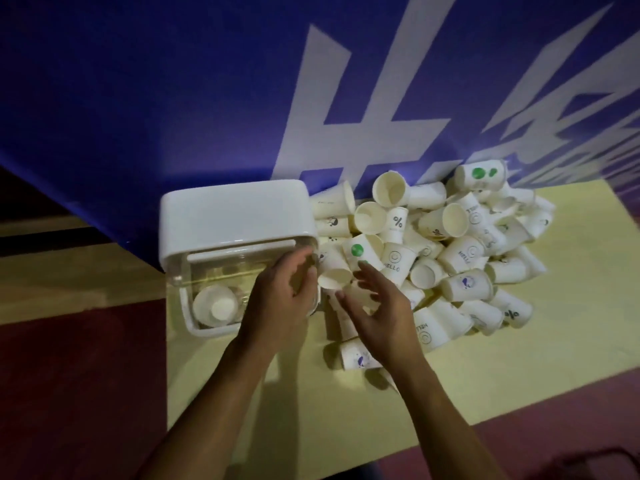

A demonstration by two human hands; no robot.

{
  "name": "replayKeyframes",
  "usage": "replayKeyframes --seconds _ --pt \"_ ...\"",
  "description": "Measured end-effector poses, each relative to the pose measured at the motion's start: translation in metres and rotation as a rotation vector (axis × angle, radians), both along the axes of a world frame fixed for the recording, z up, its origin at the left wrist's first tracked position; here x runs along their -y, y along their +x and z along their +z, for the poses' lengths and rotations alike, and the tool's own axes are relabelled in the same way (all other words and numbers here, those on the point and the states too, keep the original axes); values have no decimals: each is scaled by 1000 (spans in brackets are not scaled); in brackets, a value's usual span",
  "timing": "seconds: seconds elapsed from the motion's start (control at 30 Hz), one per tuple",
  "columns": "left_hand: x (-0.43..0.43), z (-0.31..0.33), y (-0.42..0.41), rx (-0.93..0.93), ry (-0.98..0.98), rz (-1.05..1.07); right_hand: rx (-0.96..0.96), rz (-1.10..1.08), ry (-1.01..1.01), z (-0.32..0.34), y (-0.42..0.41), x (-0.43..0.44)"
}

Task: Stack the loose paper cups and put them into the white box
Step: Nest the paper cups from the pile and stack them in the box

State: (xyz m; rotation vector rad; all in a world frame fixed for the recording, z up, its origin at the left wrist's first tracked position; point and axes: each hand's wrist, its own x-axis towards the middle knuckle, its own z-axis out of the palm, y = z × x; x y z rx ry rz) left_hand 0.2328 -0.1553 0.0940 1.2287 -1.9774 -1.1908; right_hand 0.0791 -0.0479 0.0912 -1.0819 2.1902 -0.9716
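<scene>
Head view. Right hand (377, 306) spread wide, empty, just right of white box (235, 209); left hand (277, 292) half-curled against loose cup (334, 277), hold unclear. Stacked cups (214, 308) inside box. Cup pile (464, 251) farther right. Risk: brushing pile, rolling cups off table (346, 427).

Loose paper cups (433, 244) lie heaped, tumbled every way. Just left, the white box (235, 216) holds nested cups (216, 306).
</scene>
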Motion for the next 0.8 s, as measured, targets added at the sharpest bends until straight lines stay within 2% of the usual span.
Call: replayKeyframes --seconds 0.23,0.47,0.63,0.8 --pt "-17 7 -148 76 -39 -134 14 -99 -36 12 -126 -50" --pt "-15 -17 -290 385 -230 -279 72 -160 -48 9 -234 -85" --pt "-10 -31 -340 542 -250 -316 113 -170 -50 5 -281 -105" --pt "-7 -45 -352 578 -172 -278 117 -175 -33 -8 -307 -111"
